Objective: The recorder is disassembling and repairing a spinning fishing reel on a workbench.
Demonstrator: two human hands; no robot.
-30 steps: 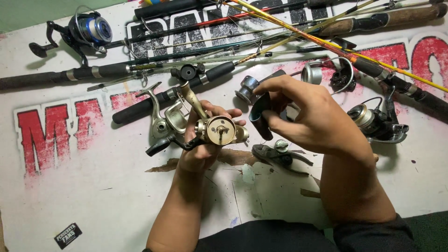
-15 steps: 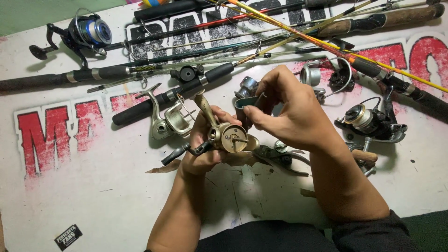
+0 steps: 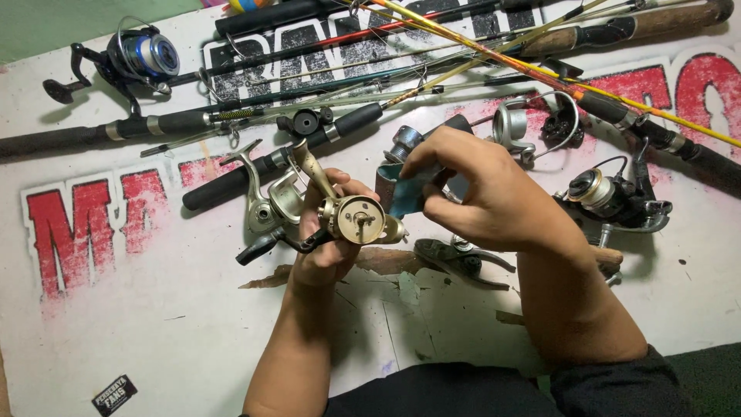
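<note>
Brass-gold metal glints at the centre of the scene: a bare spinning reel body (image 3: 356, 220), its spool off and its round face turned up toward the camera, sits in the person's left hand (image 3: 328, 232), whose grip is wrapped tight around the reel's stem, above the middle of the white desk (image 3: 116, 324). The reel's dark crank handle (image 3: 270, 243) juts out to the left of the fingers. Just beside it, the right hand (image 3: 478, 193) pinches a small teal cloth (image 3: 405, 197) together with a dark spool-like part, its grip closed on both; exactly what the dark part is cannot be told.

Below the right hand, a dark loose reel part (image 3: 459, 259) lies on the desk. A silver reel frame (image 3: 266, 201) rests just left of the held reel. A blue-spooled reel (image 3: 147, 55) is mounted on a black rod (image 3: 116, 130) at the upper left, and a black reel with a pale spool (image 3: 610, 197) lies to the right, near the forearm. A silver bail-armed reel (image 3: 517, 123) lies beyond the right hand. Several rods, among them a yellow rod (image 3: 540, 69), cross the desk's far edge. Red block lettering is painted on the desk's surface, and a small black sticker (image 3: 114, 395) sits near the bottom left.
</note>
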